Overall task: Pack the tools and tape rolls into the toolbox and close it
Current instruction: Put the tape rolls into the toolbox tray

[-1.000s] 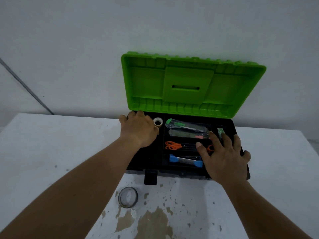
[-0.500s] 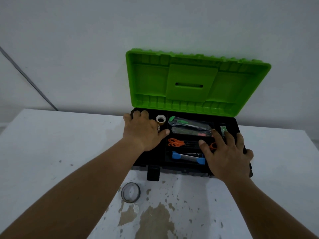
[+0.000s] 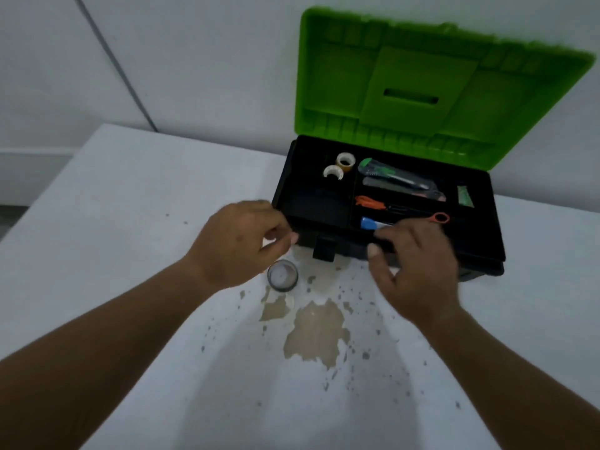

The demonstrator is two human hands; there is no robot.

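Observation:
The black toolbox stands open on the table with its green lid upright against the wall. Its tray holds two small tape rolls, a green-tipped cutter, orange scissors, a blue-ended tool and a small green item. A dark tape roll lies on the table in front of the box's left corner. My left hand hovers just above and left of that roll, fingers curled and empty. My right hand hangs over the box's front edge, fingers spread.
The white table has a patch of peeled paint in front of the box. A black latch hangs from the toolbox's front wall. A white wall rises right behind the lid.
Both hands have come out of the toolbox tray toward me. The left hand has dropped down beside the dark tape roll on the table. The camera has swung left and down.

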